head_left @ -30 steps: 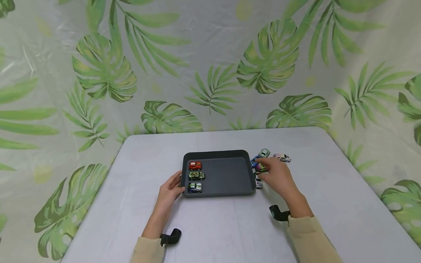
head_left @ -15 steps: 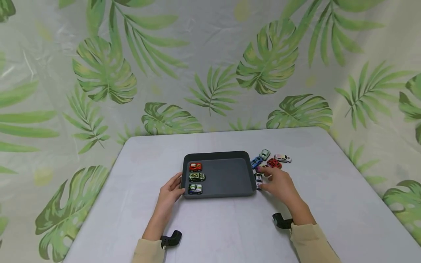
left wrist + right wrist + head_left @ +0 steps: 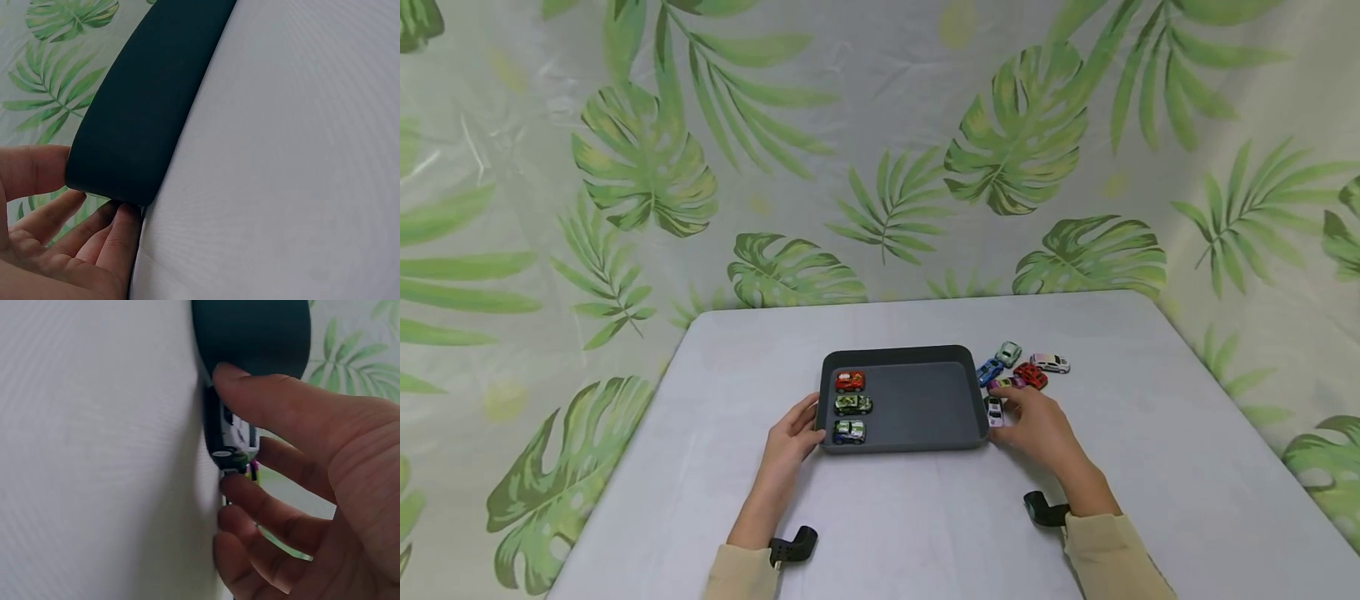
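My left hand (image 3: pixel 792 437) grips the near left side of a dark grey tray (image 3: pixel 928 400). In the left wrist view its thumb lies on the rim and fingertips touch the wall (image 3: pixel 134 144) from below. A red toy car (image 3: pixel 850 382), a green camouflage toy car (image 3: pixel 853 405) and a silver toy car (image 3: pixel 849 432) stand in a column along the tray's left side. Beside the tray's right wall, my right hand (image 3: pixel 1037 425) pinches a white toy car (image 3: pixel 995 411) between thumb and fingers. The right wrist view shows the white car (image 3: pixel 234 434) partly hidden by the thumb.
Beyond my right hand lie a purple toy car (image 3: pixel 1006 383), a blue one (image 3: pixel 990 372), a pale green one (image 3: pixel 1009 353), a dark red one (image 3: pixel 1031 375) and a white-pink one (image 3: pixel 1050 362). A white cloth (image 3: pixel 895 517) covers the table; leaf-print sheeting (image 3: pixel 910 125) hangs behind.
My right hand has come back from the purple car toward me and closed its thumb and fingers on the white car. The dark red car is uncovered. My left hand stays at the tray.
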Demonstrator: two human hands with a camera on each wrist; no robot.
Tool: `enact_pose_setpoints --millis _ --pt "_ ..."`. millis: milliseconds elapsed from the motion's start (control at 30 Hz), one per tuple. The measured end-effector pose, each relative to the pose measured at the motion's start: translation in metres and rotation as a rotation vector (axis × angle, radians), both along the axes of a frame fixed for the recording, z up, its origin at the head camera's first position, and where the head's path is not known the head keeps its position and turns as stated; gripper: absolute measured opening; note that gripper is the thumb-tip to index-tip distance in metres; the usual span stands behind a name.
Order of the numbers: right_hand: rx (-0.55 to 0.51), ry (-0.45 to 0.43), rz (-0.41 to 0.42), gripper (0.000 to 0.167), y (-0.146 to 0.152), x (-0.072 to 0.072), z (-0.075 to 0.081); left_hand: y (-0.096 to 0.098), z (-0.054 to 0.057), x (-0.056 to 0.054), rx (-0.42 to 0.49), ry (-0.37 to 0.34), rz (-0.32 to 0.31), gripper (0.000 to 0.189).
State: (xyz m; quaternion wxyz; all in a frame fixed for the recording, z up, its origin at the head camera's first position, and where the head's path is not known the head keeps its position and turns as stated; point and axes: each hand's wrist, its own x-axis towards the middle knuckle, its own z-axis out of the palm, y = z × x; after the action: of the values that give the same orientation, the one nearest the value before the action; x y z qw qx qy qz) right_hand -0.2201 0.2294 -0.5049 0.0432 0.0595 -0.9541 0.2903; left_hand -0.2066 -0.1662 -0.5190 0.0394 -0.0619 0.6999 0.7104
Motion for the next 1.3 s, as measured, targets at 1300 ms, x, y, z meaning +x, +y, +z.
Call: enact_pose_setpoints --millis 1300 --pt "-0.058 -0.072 0.008 0.038 0.032 0.005 0.005 -0.001 0.001 0.002 0.004 0.02 -0.031 0.061"
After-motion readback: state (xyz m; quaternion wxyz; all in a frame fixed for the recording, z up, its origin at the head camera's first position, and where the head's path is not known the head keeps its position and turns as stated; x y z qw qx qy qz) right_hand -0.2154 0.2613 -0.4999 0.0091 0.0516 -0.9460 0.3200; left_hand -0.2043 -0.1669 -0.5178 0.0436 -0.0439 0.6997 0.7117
